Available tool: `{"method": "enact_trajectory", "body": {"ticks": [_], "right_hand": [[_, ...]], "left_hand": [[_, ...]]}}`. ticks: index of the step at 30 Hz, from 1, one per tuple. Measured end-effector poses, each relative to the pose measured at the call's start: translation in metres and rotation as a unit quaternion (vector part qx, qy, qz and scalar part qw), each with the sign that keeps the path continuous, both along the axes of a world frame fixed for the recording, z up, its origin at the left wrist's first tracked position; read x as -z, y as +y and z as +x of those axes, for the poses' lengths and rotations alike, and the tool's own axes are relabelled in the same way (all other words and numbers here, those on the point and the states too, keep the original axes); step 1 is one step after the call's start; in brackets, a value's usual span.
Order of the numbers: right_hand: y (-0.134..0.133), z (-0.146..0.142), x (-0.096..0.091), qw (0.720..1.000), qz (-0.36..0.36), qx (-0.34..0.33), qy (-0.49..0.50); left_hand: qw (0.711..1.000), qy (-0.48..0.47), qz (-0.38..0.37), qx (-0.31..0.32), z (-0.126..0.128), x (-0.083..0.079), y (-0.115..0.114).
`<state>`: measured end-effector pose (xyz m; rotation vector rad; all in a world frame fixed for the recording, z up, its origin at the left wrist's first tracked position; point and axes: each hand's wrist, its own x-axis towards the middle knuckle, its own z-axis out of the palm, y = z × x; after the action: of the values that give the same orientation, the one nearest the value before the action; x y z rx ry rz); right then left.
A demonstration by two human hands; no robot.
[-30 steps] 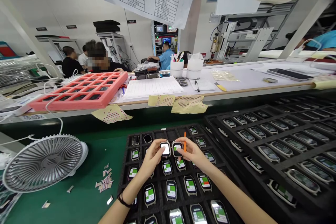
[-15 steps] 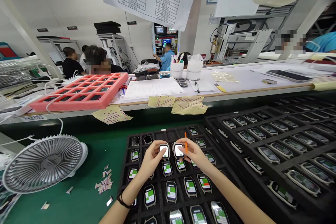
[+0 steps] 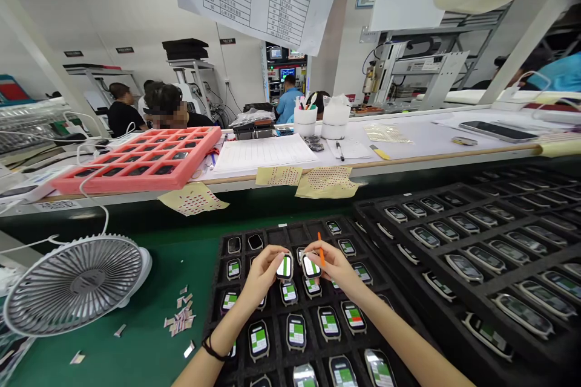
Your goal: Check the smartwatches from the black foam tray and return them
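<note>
"Hands have drawn closer, haven't they?"

"Yes. The left hand [image 3: 262, 275] and right hand [image 3: 333, 265] nearly meet now, fingers curled in a pinch. The left has hold of one smartwatch [image 3: 284, 266], the right a second smartwatch [image 3: 311, 266]. An orange stick [image 3: 321, 252] pokes up from the right hand's grip."

"Where are those watches?"

"Over the upper middle of a black foam tray [image 3: 254, 231], whose square pockets hold rows of more watches with green-and-white screens."

"Which way do they point?"

"The left watch's long axis runs almost straight away from the person; the right one slants, its far end leaning toward its neighbour."

"And around them?"

"A green bench mat [image 3: 149, 266] lies under the tray, with paper scraps [image 3: 180, 314] and a pale grey desk fan [image 3: 75, 284] to the left, and a second black tray [image 3: 454, 236] to the right. Beyond, a white shelf [image 3: 399, 136] carries a pink foam tray [image 3: 136, 160] and a ruled paper sheet [image 3: 263, 152]. A co-worker in a blue shirt [image 3: 288, 106] stands further off in the white-walled room."
</note>
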<state>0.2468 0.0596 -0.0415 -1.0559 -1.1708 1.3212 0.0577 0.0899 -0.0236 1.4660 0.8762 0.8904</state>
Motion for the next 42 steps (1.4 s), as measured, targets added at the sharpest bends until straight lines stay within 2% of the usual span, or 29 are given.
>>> {"method": "enact_trajectory", "body": {"ticks": [13,20,27,34,38,42], "right_hand": [[0.0,0.004,-0.003,0.998,0.04,-0.05,0.007],[0.003,0.003,0.004,1.0,0.028,0.01,0.002],[-0.001,0.005,-0.006,0.999,0.02,-0.024,-0.018],[-0.001,0.006,-0.008,0.999,0.021,-0.044,-0.011],[-0.003,0.007,-0.009,0.997,0.034,-0.065,-0.013],[-0.002,0.006,-0.007,0.999,0.026,-0.035,-0.004]], "left_hand": [[0.998,0.012,0.024,0.059,-0.001,0.008,-0.002],[0.999,0.025,0.01,0.018,-0.001,0.0,0.0],[1.0,0.017,0.016,0.004,-0.002,0.003,0.001],[0.999,0.013,0.033,0.019,-0.002,0.008,0.001],[1.0,0.018,0.016,0.009,-0.002,0.008,0.003],[1.0,0.027,0.007,0.005,-0.002,0.005,0.004]]}}
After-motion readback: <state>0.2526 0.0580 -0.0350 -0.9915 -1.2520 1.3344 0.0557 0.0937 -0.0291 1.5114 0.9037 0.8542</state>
